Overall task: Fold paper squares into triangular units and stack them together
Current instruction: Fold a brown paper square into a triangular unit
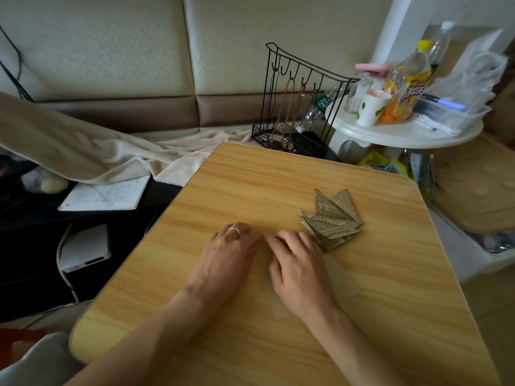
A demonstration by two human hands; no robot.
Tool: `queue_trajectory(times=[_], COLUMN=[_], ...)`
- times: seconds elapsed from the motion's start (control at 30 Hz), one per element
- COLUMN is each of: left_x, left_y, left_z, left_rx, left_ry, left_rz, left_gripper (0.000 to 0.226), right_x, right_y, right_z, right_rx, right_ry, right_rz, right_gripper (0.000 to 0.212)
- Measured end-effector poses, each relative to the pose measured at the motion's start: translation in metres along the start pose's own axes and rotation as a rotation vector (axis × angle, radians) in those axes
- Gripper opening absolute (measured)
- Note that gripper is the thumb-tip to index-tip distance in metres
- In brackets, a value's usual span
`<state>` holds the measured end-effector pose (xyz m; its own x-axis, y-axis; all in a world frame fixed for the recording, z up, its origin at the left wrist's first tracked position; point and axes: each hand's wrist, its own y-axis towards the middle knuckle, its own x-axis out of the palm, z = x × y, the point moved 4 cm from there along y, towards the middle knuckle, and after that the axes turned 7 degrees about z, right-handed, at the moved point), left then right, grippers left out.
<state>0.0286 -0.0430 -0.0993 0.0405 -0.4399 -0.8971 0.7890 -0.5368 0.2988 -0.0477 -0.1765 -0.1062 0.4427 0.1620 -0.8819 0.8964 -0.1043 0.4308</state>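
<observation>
Both hands lie palm-down, side by side on the wooden table [278, 168], pressing on a pale, nearly table-coloured sheet of paper [341, 282] that shows only as faint edges to the right of and behind the right wrist. The left hand [227, 253] rests flat with its fingers stretched forward and a ring on one finger; its fingertips reach slightly further from the body than those of the other hand. The right hand [296, 264] sits just beside it, nearly touching, with its fingers bent at the knuckles and the tips pushed down onto the surface; whether they pinch a fold of the sheet cannot be told. Just beyond the right hand's fingertips and a little to its right lies a stack of folded triangular units [330, 218] in newspaper-print paper, fanned so that several points stick out away from the body; its near corner lies right at the right hand's outer fingers. Well beyond both hands, past the table's far edge, stands a black wire rack [295, 107], and further right a white round side table [404, 132] carries bottles and a cup.
</observation>
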Motion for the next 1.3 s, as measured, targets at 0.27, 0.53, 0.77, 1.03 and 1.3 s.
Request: queue_trajectory(times=[0.27,0.53,0.77,1.03,1.3], left_x=[0.004,-0.004,-0.004,-0.009,-0.013], left_y=[-0.002,-0.001,-0.003,-0.002,-0.003], left_z=[-0.004,-0.009,-0.014,0.001,0.003], left_rx=[0.024,-0.066,-0.108,0.105,0.081], left_ry=[0.097,0.276,0.364,0.049,0.072], left_rz=[-0.015,-0.008,-0.04,0.031,0.11], left_gripper=[0.041,0.056,0.073,0.031,0.021], right_x=[0.001,0.001,0.002,0.002,0.0], right_y=[0.001,0.001,0.0,0.0,-0.001], right_z=[0.001,0.002,0.002,0.002,0.001], right_rx=[0.003,0.013,0.011,0.012,0.04], right_ry=[0.017,0.027,0.024,0.004,-0.005], right_rz=[-0.008,0.005,0.008,-0.002,0.027], right_gripper=[0.037,0.038,0.04,0.036,0.034])
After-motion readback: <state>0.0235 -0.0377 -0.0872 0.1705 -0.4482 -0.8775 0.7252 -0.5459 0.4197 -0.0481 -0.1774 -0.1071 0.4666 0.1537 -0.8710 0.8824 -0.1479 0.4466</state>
